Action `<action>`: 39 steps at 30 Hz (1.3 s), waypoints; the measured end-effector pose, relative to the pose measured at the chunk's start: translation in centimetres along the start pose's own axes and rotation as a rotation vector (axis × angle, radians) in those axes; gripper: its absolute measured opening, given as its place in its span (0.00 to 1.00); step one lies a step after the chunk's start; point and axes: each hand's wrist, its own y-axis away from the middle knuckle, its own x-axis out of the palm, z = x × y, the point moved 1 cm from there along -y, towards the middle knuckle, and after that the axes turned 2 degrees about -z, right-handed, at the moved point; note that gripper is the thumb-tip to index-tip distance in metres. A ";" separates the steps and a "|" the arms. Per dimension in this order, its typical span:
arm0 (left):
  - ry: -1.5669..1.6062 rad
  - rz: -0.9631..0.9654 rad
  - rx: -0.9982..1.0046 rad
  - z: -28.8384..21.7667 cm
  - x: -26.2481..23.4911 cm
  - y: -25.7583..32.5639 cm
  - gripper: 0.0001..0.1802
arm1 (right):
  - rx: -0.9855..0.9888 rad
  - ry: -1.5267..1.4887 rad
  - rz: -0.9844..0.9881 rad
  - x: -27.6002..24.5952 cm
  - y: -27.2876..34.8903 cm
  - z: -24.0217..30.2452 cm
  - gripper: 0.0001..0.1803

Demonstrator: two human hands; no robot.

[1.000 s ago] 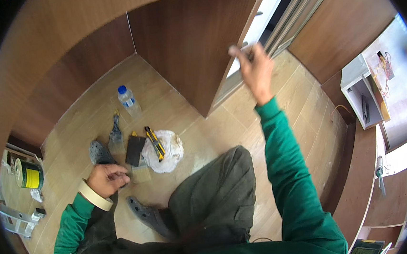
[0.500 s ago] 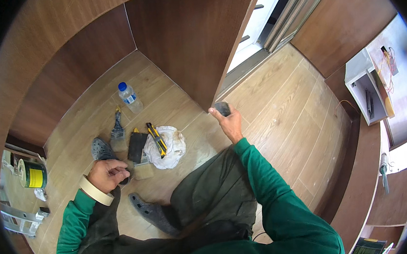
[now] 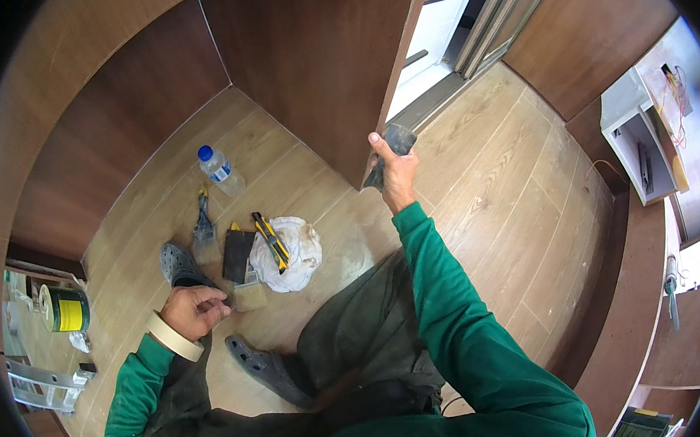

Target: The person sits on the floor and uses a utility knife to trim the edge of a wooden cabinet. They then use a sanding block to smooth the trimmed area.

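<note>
My right hand (image 3: 398,173) grips a dark grey flat pad (image 3: 400,138), which looks like sandpaper, against the end edge of the upright brown wood panel (image 3: 317,57). Its fingers wrap round the pad and the thumb points up. Above my shoe, my left hand (image 3: 196,310) is closed with thumb and fingertips pinched together; what they hold, if anything, I cannot make out. A roll of masking tape (image 3: 173,337) circles the left wrist. Close by lie a yellow-and-black utility knife (image 3: 271,243) on a white rag (image 3: 300,263), a dark rectangular sheet (image 3: 238,254) and a paintbrush (image 3: 202,223).
A water bottle (image 3: 221,173) with a blue cap stands on the wood-look floor. At the left are a green-and-yellow can (image 3: 66,308) and a metal ladder part (image 3: 47,386). A white box-shaped cabinet (image 3: 639,146) stands at the right, with loose wires near it.
My right hand has moved up along the panel's edge with the dark pad, which now shows more. My left hand has shifted slightly down and right, still pinched.
</note>
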 end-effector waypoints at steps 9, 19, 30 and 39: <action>-0.029 0.025 0.022 0.6 0.4 0.2 0.15 | -0.247 0.099 0.061 2.3 -1.3 5.0 0.19; -0.031 0.046 0.016 -0.2 0.4 -0.5 0.13 | -0.376 0.444 -0.166 -1.2 1.8 -2.2 0.24; -0.089 0.059 -0.006 -0.2 1.6 -1.7 0.13 | -0.225 0.528 0.064 4.4 7.1 0.4 0.55; -0.301 -0.123 0.379 -7.7 4.4 -7.9 0.15 | -0.063 0.443 0.127 -0.1 6.8 -1.5 0.27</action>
